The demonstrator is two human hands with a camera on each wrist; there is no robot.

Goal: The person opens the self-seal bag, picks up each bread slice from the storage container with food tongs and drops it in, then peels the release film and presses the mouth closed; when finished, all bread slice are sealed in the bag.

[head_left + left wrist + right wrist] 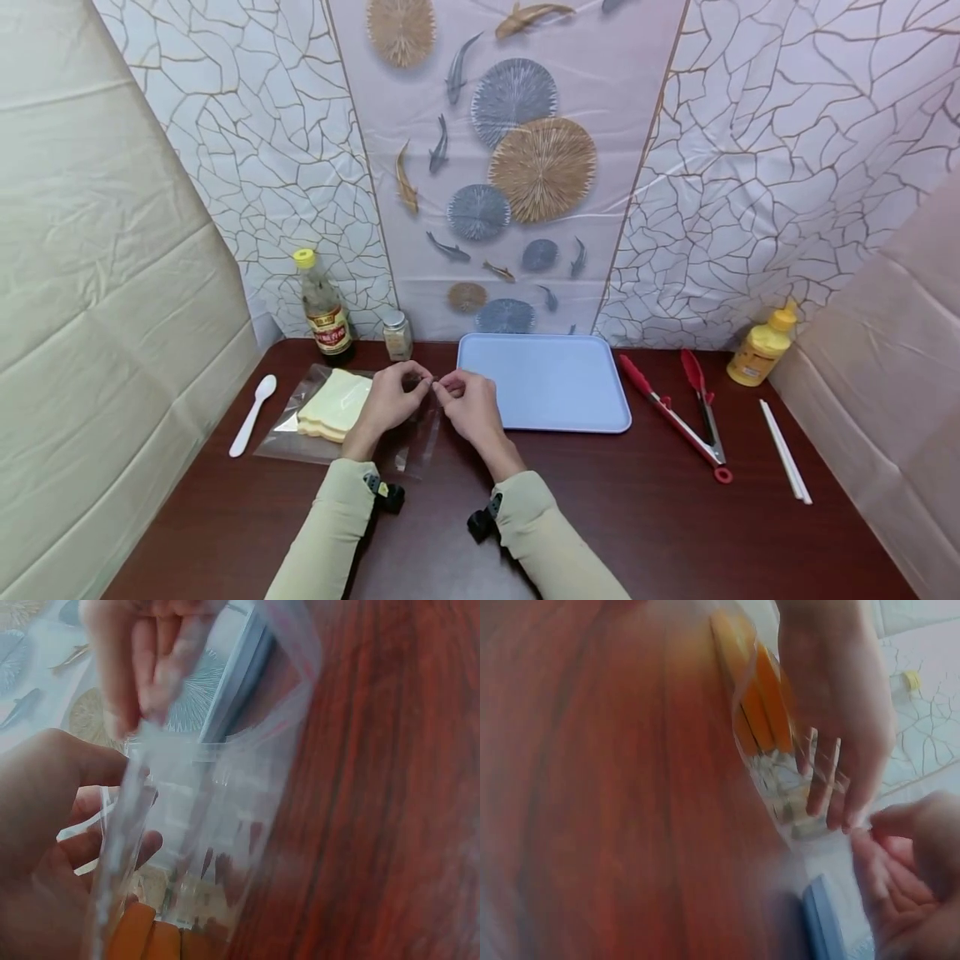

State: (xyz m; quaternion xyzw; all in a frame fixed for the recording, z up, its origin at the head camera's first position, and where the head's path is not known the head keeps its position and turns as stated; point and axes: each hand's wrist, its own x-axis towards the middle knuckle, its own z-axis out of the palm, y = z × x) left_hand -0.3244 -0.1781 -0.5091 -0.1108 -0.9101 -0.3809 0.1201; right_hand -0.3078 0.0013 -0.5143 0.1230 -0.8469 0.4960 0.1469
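Slices of bread (pixel 335 398) lie stacked inside a clear plastic bag (pixel 303 450) on the table's left half. My left hand (pixel 392 403) pinches the edge of the bag's mouth between thumb and fingers. Close against it, my right hand (pixel 472 407) pinches the same edge from the right, fingertips nearly meeting the left ones. In the left wrist view the clear film (pixel 255 780) stands raised, with a pinkish strip near its rim, and brown bread crusts (pixel 146 934) show below. The right wrist view is partly blurred; exactly how the fingertips grip the film is hard to see.
Behind my right hand lies a blue tray (pixel 555 383). A white spoon (pixel 253 415), a sauce bottle (pixel 326 312) and a small jar (pixel 397 335) are left; red-tipped tongs (pixel 690 417), white chopsticks (pixel 785 452) and a yellow bottle (pixel 761 348) are right.
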